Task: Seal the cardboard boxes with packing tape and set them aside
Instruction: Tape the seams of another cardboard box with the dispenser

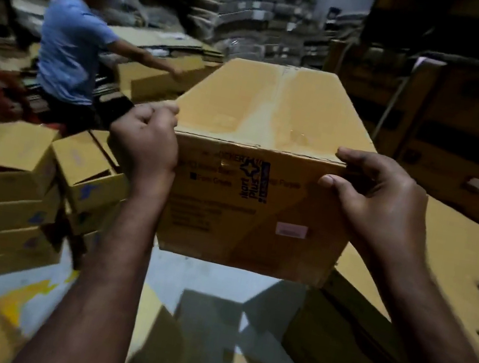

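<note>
The left hand [147, 136] clutched the near-left top corner of a closed brown rectangular cardboard box [276, 108], the right hand [369, 198] clutched its near-right corner, holding it in the air above the grey floor [209, 275].

The brown cardboard box [275, 117] hangs off the floor [208, 276], gripped at its near top corners by the left hand [144, 135] and right hand [379, 199]. Its top flaps are closed, a glossy tape strip [281, 99] running along the middle seam. The near face carries dark print, a blue logo [256, 181] and a pink label [291, 230].
</note>
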{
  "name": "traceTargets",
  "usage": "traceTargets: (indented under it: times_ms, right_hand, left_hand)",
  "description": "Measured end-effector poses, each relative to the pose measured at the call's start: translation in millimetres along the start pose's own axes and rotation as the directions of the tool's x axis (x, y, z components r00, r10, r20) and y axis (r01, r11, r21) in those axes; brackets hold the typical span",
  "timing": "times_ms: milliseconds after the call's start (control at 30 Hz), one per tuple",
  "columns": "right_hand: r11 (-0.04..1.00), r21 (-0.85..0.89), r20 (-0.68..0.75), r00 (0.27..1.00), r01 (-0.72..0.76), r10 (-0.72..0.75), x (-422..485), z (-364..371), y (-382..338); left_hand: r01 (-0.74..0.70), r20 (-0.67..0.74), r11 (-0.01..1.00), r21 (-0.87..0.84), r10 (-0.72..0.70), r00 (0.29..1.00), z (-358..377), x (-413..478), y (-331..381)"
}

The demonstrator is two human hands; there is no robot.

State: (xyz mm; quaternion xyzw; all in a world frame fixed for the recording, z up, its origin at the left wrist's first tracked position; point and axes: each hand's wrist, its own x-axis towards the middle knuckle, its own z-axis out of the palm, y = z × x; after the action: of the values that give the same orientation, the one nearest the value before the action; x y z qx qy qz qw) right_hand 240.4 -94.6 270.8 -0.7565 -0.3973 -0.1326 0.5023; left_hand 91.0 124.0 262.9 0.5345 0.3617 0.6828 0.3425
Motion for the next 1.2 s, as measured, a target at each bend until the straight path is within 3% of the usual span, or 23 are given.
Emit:
traceTargets:
  times_ms: [200, 433, 867, 967, 1000, 1033, 1067, 1100, 1167, 1200]
  right_hand:
    - [0.983, -0.15, -0.162, 0.984, -0.105, 0.08, -2.4, -52.4, 56.1]
    - [0.933, -0.246, -0.317, 0.931, -0.262, 0.178, -1.2, -93.7, 141.3]
    - [0.849, -0.274, -0.335, 0.872, -0.452, 0.356, -4.8, -129.0, 283.1]
    - [0.833, -0.261, -0.329, 0.857, -0.487, 0.398, -3.9, -129.9, 292.3]
    - [0.821, -0.262, -0.312, 0.849, -0.507, 0.426, -3.1, -127.8, 294.0]
    - [0.804, -0.275, -0.294, 0.842, -0.528, 0.452, -1.8, -125.4, 294.0]
    - [0.786, -0.298, -0.286, 0.836, -0.542, 0.468, 0.1, -123.8, 292.8]
    - [0.762, -0.327, -0.284, 0.827, -0.559, 0.485, 2.9, -124.3, 290.0]
    - [0.7, -0.357, -0.271, 0.785, -0.619, 0.556, 11.4, -132.7, 281.2]
    - [0.673, -0.344, -0.264, 0.756, -0.654, 0.599, 17.0, -139.2, 277.3]
  left_hand:
    - [0.046, 0.17, 0.989, -0.138, -0.022, 0.985, 96.7, -47.5, -2.8]
    - [0.145, 0.376, 0.975, -0.169, -0.072, 0.924, 206.7, -117.4, -18.4]
    - [0.168, 0.62, 0.977, -0.134, -0.05, 0.783, 321.6, -217.8, -74.8]
    - [0.079, 0.782, 0.997, 0.004, -0.053, 0.621, 329.4, -210.9, -83.7]
    - [-0.048, 0.842, 0.992, 0.112, -0.07, 0.535, 332.1, -208.3, -79.3]
    - [-0.264, 0.899, 0.94, 0.215, -0.085, 0.431, 334.4, -208.4, -71.6]
    - [-0.507, 0.95, 0.829, 0.234, -0.084, 0.301, 336.3, -212.7, -61.6]
    - [-0.682, 0.987, 0.716, 0.15, -0.07, 0.144, 337.7, -221.3, -50.5]
    - [-0.78, 0.984, 0.613, -0.13, -0.014, -0.175, 339.3, -245.7, -29.7]
    - [-0.768, 0.959, 0.597, -0.231, 0.007, -0.284, 341.3, -256.4, -23.8]
